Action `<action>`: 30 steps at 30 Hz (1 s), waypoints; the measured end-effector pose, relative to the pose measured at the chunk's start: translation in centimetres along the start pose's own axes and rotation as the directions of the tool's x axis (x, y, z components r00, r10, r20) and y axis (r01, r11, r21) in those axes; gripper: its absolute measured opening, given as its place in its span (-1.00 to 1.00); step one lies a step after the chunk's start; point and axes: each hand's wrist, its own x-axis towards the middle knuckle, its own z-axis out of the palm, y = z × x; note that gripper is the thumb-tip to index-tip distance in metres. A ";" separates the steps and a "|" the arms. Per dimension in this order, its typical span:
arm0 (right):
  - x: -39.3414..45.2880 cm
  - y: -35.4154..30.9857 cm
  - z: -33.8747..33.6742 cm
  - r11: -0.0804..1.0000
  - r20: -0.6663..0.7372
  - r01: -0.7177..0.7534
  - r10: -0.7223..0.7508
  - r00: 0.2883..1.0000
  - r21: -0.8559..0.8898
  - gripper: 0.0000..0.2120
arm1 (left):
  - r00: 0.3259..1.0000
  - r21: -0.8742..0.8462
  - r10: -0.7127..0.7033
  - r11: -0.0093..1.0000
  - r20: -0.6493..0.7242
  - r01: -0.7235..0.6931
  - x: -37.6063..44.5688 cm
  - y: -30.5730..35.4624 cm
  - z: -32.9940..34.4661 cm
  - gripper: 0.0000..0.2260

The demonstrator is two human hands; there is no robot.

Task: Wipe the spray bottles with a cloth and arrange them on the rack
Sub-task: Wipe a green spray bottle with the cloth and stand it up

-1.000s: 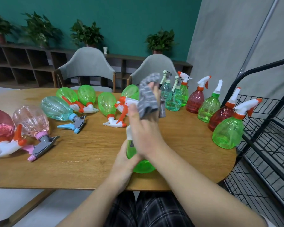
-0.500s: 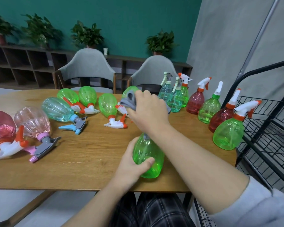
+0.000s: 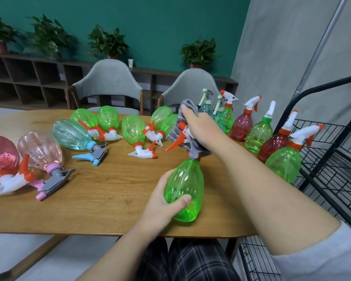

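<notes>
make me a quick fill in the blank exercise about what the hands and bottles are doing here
1. The left hand grips the body of a ____ spray bottle.
2. The right hand presses a grey ____ around that bottle's nozzle.
3. The pale pink bottle on the table is ____, not standing.
4. The black wire rack stands on the person's ____ side.

Missing words: green; cloth; lying down; right

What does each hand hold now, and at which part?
The left hand holds the green spray bottle by its lower body. The right hand holds the grey cloth, pressed around the bottle's spray head.
</notes>
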 end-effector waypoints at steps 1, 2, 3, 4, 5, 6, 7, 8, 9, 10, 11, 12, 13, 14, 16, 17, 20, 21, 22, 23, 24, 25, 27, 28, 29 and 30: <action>-0.3 0.3 -0.2 1.000 -0.005 -0.016 0.016 1.000 -0.004 -0.46 | 1.000 -0.001 0.001 1.000 0.005 0.000 0.0 0.0 0.0 -0.48; -0.6 0.8 -0.2 0.999 -0.037 -0.013 0.011 0.999 -0.046 -0.45 | 1.000 0.004 0.003 1.000 0.013 -0.003 0.0 0.0 0.0 -0.49; -1.0 1.2 -0.1 0.995 -0.088 -0.006 -0.003 0.996 -0.095 -0.45 | 1.000 0.016 0.006 1.000 0.023 -0.006 0.0 0.0 0.0 -0.50; -1.4 1.4 0.1 0.990 -0.141 0.002 -0.022 0.990 -0.140 -0.44 | 0.999 0.028 0.008 1.000 0.033 -0.009 -0.1 0.1 0.1 -0.51; -1.9 1.4 0.2 0.986 -0.185 0.009 -0.041 0.982 -0.169 -0.44 | 0.999 0.035 0.010 0.999 0.036 -0.011 -0.1 0.1 0.1 -0.51; -2.1 1.5 0.4 0.983 -0.210 0.018 -0.057 0.976 -0.183 -0.44 | 0.999 0.036 0.009 0.999 0.034 -0.010 -0.1 0.0 0.1 -0.51; -2.2 1.5 0.5 0.980 -0.227 0.027 -0.072 0.971 -0.198 -0.43 | 1.000 0.032 0.005 0.999 0.029 -0.006 -0.1 0.0 0.1 -0.50; -2.2 1.5 0.6 0.978 -0.244 0.027 -0.079 0.967 -0.207 -0.44 | 1.000 0.030 0.000 1.000 0.024 -0.001 -0.2 0.0 0.0 -0.49; -2.4 1.5 0.7 0.981 -0.265 0.021 -0.072 0.961 -0.191 -0.44 | 1.000 0.031 -0.002 1.000 0.024 0.001 -0.3 0.0 0.0 -0.47; -2.4 1.5 0.9 0.994 -0.308 0.011 -0.046 0.950 -0.113 -0.46 | 1.000 0.033 -0.002 0.999 0.029 0.001 -0.3 0.0 0.0 -0.47; -2.5 1.4 1.0 0.999 -0.368 0.008 0.010 0.930 0.048 -0.49 | 1.000 0.032 -0.003 1.000 0.030 0.002 -0.3 0.1 0.1 -0.47; -2.7 1.0 1.2 0.969 -0.432 0.041 0.070 0.899 0.244 -0.52 | 1.000 0.026 -0.003 1.000 0.022 0.002 -0.3 0.2 0.1 -0.48; -3.0 0.5 1.2 0.914 -0.502 0.129 0.090 0.860 0.386 -0.57 | 1.000 0.018 0.001 1.000 0.006 -0.001 -0.3 0.2 0.1 -0.50; -3.3 0.2 1.3 0.876 -0.571 0.258 0.023 0.821 0.408 -0.63 | 1.000 0.009 0.002 1.000 -0.006 -0.002 -0.2 0.2 0.1 -0.51; -3.8 -0.3 1.8 0.851 -0.581 0.475 -0.276 0.766 0.222 -0.70 | 1.000 0.001 0.001 1.000 0.000 -0.001 -0.2 0.1 0.1 -0.51; -3.8 -0.3 2.1 0.842 -0.494 0.535 -0.436 0.752 0.070 -0.61 | 1.000 0.000 0.000 1.000 0.010 0.000 -0.2 0.0 0.1 -0.50; -3.1 0.5 2.7 0.678 -0.087 0.615 -0.697 0.712 -0.401 -0.58 | 1.000 -0.008 0.009 1.000 0.003 -0.009 -0.2 -0.2 0.3 -0.53; -2.9 0.9 2.8 0.546 0.050 0.615 -0.724 0.688 -0.568 -0.57 | 1.000 -0.007 0.022 1.000 -0.005 -0.022 -0.2 -0.2 0.4 -0.54; -2.7 1.2 3.0 0.404 0.173 0.594 -0.708 0.684 -0.696 -0.58 | 0.999 -0.002 0.034 0.999 -0.011 -0.034 -0.2 -0.3 0.4 -0.54; -2.6 1.3 3.1 0.297 0.249 0.561 -0.671 0.699 -0.773 -0.61 | 0.999 0.003 0.041 0.999 -0.013 -0.041 -0.3 -0.2 0.4 -0.52; -2.5 1.3 3.3 0.234 0.285 0.533 -0.639 0.714 -0.813 -0.67 | 0.999 -0.003 0.045 0.999 -0.018 -0.045 -0.3 -0.1 0.4 -0.49; -2.5 1.0 3.5 0.208 0.294 0.519 -0.628 0.721 -0.829 -0.76 | 0.999 -0.013 0.046 0.999 -0.022 -0.046 -0.3 -0.1 0.3 -0.44; -2.3 0.4 3.9 0.172 0.325 0.514 -0.600 0.731 -0.840 -0.93 | 0.999 -0.035 0.042 0.998 -0.031 -0.043 -0.2 -0.2 0.3 -0.39; -2.1 -0.2 3.9 0.167 0.345 0.519 -0.574 0.742 -0.839 -0.94 | 0.999 -0.046 0.041 0.998 -0.035 -0.042 -0.2 -0.2 0.3 -0.39; -2.0 -0.5 3.9 0.160 0.360 0.526 -0.563 0.744 -0.835 -0.92 | 0.998 -0.050 0.043 0.998 -0.037 -0.045 -0.2 -0.2 0.3 -0.39; -1.9 -0.8 4.0 0.151 0.392 0.544 -0.538 0.746 -0.826 -0.91 | 0.998 -0.054 0.047 0.997 -0.037 -0.049 -0.1 -0.2 0.3 -0.39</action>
